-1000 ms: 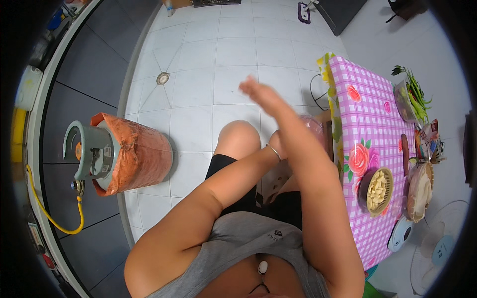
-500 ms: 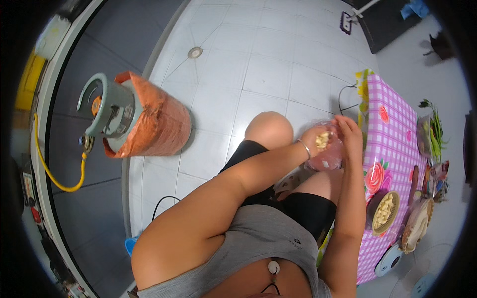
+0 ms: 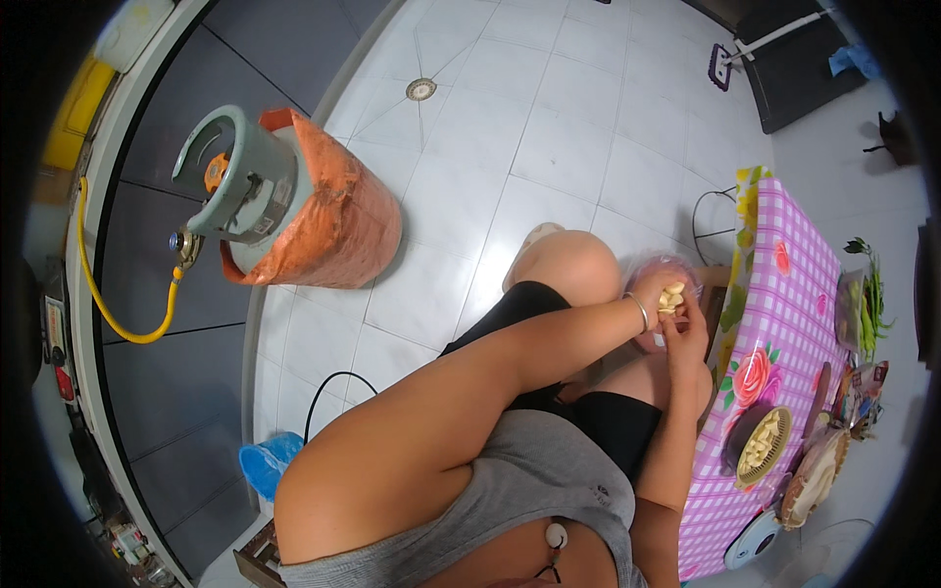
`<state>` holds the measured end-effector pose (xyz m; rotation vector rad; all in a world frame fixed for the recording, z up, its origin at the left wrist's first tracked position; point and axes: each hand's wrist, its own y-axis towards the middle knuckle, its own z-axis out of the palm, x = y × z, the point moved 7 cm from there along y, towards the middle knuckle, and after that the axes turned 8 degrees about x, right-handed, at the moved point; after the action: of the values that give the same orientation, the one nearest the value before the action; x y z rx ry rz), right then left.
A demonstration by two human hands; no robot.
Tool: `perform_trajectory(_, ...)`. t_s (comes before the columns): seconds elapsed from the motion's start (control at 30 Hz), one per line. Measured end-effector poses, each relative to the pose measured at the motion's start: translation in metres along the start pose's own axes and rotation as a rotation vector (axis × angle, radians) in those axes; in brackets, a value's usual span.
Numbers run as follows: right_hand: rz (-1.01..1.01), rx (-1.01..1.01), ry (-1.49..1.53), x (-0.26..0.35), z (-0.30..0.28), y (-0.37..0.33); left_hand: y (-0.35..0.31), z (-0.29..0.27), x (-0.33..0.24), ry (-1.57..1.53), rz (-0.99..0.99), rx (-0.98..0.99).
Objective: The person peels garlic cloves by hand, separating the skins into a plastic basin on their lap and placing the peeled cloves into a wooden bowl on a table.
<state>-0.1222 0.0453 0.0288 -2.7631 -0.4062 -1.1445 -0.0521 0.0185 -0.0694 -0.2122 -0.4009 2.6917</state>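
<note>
A small heap of pale pieces, which look like peeled garlic cloves (image 3: 670, 298), lies in my left hand (image 3: 647, 289), its fingers cupped round them. My right hand (image 3: 689, 338) is right beside it, fingertips bent together against the edge of the heap; whatever they pinch is too small to make out. Under both hands, by my knees, is a pink bowl (image 3: 649, 341) with clear plastic film around it; its contents are mostly hidden by my hands.
To my right, a table with a pink checked cloth (image 3: 784, 225) bears a basket (image 3: 745, 480) of similar pale pieces, a knife (image 3: 817, 400), green vegetables (image 3: 872, 304) and a round blue-and-white scale (image 3: 753, 537). A gas cylinder (image 3: 314, 211) in an orange cover stands left, near a blue bag (image 3: 270, 463).
My right hand has come down from beyond the left hand to the near side of the cloves, fingers now bent in against them. The whole view has shifted a little.
</note>
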Motion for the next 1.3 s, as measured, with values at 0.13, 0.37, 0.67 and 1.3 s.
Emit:
perform_trajectory(0.13,-0.04,-0.203,-0.176,0.042,0.0,-0.001,-0.007,0.012,-0.012,-0.114,-0.013,0.093)
perform_trajectory(0.37,-0.017,-0.26,-0.019,0.036,-0.003,-0.001,-0.011,0.015,-0.017,-0.17,-0.022,0.085)
perform_trajectory(0.67,-0.137,-0.384,-0.012,0.031,-0.007,-0.007,-0.005,0.014,-0.009,-0.146,0.037,0.139)
perform_trajectory(1.3,0.085,-0.162,0.812,-0.062,-0.023,-0.008,0.02,0.004,0.04,-0.265,0.075,-0.013)
